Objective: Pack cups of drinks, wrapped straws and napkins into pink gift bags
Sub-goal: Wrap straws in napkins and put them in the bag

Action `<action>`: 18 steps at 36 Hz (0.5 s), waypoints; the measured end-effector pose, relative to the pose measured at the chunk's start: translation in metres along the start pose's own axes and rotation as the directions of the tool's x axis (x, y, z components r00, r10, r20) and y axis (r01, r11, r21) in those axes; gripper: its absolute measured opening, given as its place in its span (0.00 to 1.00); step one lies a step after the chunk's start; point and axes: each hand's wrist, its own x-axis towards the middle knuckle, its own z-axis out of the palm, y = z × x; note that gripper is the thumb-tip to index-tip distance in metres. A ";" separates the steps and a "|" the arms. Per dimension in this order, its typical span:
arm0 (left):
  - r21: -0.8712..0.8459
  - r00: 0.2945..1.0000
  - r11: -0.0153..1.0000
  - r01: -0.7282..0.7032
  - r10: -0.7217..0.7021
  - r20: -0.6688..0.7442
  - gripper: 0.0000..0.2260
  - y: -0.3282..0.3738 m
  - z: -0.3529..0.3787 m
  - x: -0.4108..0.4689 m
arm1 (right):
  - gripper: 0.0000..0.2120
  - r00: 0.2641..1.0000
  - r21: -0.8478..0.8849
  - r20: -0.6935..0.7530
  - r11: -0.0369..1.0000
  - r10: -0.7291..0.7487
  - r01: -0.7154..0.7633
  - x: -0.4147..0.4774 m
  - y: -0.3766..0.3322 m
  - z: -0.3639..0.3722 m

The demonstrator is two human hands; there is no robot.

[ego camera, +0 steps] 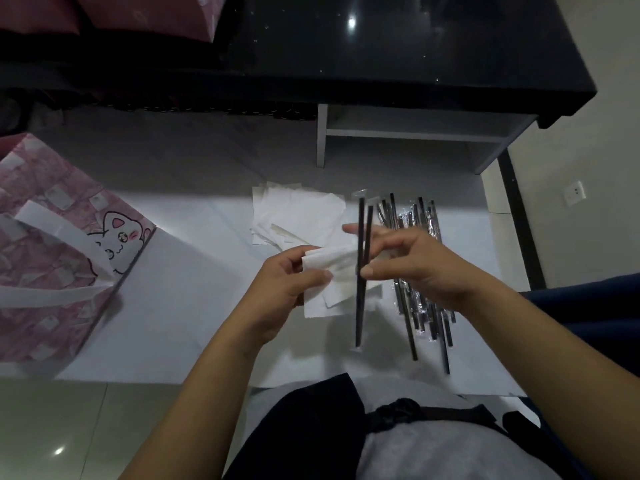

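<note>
Right hand (422,268) around two straws (359,306)

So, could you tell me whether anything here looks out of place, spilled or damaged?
Nothing looks spilled or damaged. Only the napkin stack is fanned askew, and the spare straws lie in a loose heap on the white sheet.

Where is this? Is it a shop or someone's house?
Probably a room in a home, though I can't be sure: the person works down on a tiled floor, with a black table ahead and a wall socket nearby.
</note>
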 end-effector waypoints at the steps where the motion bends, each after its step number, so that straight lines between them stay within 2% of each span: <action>1: -0.033 1.000 0.999 0.006 -0.005 0.027 0.12 0.002 0.003 0.000 | 0.06 1.000 -0.009 0.004 1.000 -0.009 0.009 0.001 0.002 0.002; 3: -0.089 0.998 0.996 0.011 -0.005 0.065 0.13 0.004 0.008 0.000 | 0.07 0.998 -0.012 -0.047 0.999 -0.035 0.035 0.003 0.009 0.004; 7: -0.187 0.997 0.982 0.018 -0.004 0.076 0.13 0.002 0.015 0.000 | 0.07 0.965 0.099 -0.251 0.990 -0.077 0.104 0.004 0.024 0.007; 9: -0.189 0.996 0.982 0.009 0.008 0.092 0.13 0.001 0.020 -0.003 | 0.07 0.938 0.135 -0.336 0.981 -0.084 0.136 0.002 0.032 0.008; 12: -0.122 0.993 0.992 -0.026 0.039 0.107 0.17 -0.004 0.030 -0.011 | 0.05 0.924 0.188 -0.377 0.972 -0.062 0.142 -0.002 0.040 0.010; 14: -0.031 0.996 0.998 -0.057 0.059 0.070 0.20 -0.009 0.037 -0.014 | 0.09 0.920 0.184 -0.388 0.974 -0.054 0.135 -0.006 0.045 0.012; 18: 0.097 0.996 0.991 -0.089 0.087 0.017 0.20 -0.014 0.047 -0.019 | 0.24 0.922 0.168 -0.386 0.980 -0.035 0.107 -0.011 0.050 0.012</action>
